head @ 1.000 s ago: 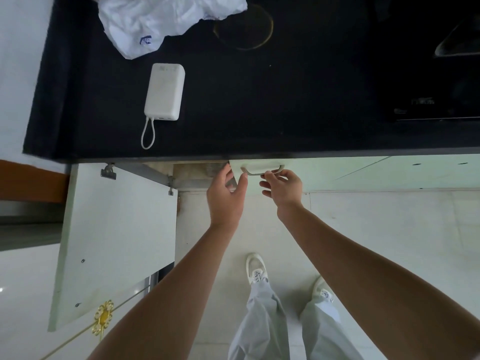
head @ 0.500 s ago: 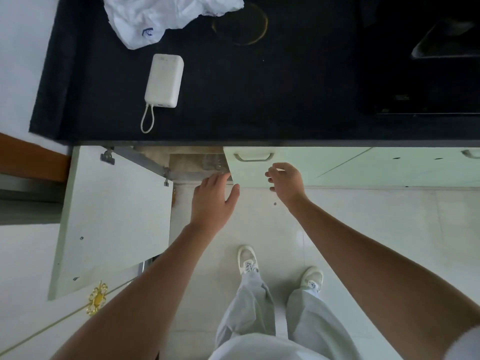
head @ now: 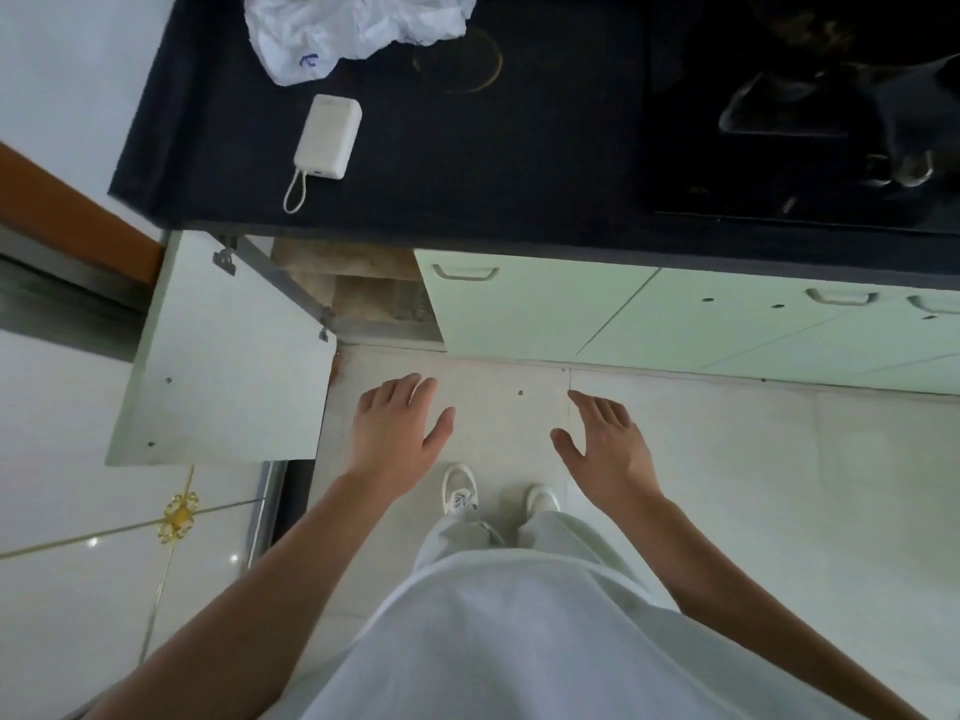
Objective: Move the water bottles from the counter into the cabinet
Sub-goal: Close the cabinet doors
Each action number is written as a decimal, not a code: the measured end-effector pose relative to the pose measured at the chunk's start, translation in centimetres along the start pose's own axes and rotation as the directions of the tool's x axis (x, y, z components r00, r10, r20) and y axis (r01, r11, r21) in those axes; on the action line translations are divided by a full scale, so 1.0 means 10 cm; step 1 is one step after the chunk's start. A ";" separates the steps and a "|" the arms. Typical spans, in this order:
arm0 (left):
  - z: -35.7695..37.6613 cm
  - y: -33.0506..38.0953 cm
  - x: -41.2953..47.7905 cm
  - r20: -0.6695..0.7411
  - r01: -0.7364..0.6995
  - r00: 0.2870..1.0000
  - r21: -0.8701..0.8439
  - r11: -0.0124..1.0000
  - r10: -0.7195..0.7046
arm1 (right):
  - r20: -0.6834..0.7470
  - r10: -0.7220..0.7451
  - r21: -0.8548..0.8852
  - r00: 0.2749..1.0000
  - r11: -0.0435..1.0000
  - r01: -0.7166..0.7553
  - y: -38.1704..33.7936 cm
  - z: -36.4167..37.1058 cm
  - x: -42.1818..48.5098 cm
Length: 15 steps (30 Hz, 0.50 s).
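Both hands were open and empty, hanging in the air above the floor (head: 727,459) and touching nothing. The left hand (head: 397,433) had its fingers loosely spread and its thumb out to the side; the right hand (head: 605,449) was spread the same way, palm turned a little inward, well apart from the left. Beyond the left hand's fingertips the cabinet (head: 363,288) stood open, its white door (head: 228,356) swung out to that hand's left, and something pale and ribbed, perhaps bottles, showed dimly inside, too unclear to name for certain. Beyond the right hand was a closed pale green door (head: 519,314) with a handle (head: 466,273) near its top. Farther off lay the dark surface (head: 467,163), where no water bottle could be seen; on it sat a white power bank (head: 328,136) with a looped cord, and past that a crumpled white plastic bag (head: 353,28). Below the hands were the person's white shoes (head: 460,488).
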<state>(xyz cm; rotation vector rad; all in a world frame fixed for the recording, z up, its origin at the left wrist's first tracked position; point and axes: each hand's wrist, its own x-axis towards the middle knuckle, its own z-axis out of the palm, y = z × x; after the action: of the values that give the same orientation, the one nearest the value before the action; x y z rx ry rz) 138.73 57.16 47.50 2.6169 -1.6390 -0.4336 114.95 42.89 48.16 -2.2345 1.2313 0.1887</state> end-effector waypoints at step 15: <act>-0.10 0.36 -1.88 -0.222 0.493 0.832 -0.125 0.861 -0.508 | 0.197 -0.584 -0.135 0.788 0.780 0.612 -0.68 0.04 -0.39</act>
<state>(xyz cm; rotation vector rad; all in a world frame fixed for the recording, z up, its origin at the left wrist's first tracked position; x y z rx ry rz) 128.10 72.03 53.20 2.8856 -0.8365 -0.1447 118.35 48.73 52.12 -2.6080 0.3825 0.2173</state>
